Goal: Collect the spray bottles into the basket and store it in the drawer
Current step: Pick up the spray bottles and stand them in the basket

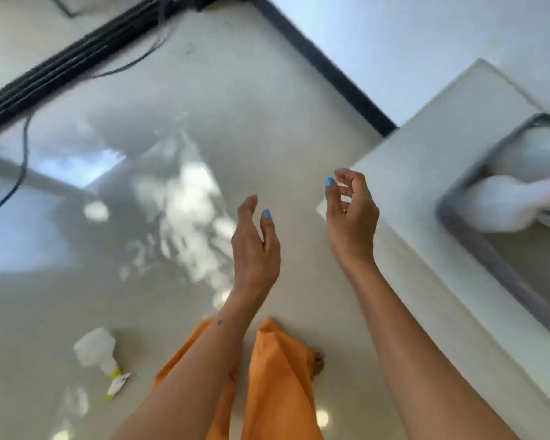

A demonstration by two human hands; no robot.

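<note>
A grey basket point(477, 246) sits on the white cabinet top point(404, 192) at the right. Inside it lie a white spray bottle with a pink trigger point(508, 206) and another white bottle point(537, 154) behind it. A third white spray bottle with a yellow-and-white nozzle point(100, 354) lies on its side on the glossy floor at the lower left. My left hand point(256, 246) hangs over the floor with fingers apart, holding nothing. My right hand point(350, 211) hovers at the cabinet's near corner, fingers loosely curled and empty.
The shiny beige floor point(172, 122) reflects light. A black track point(67, 65) and loose black cable point(21, 173) run along the upper left. A dark baseboard point(327, 68) meets the white wall. Orange trouser legs point(277, 392) and a foot show below.
</note>
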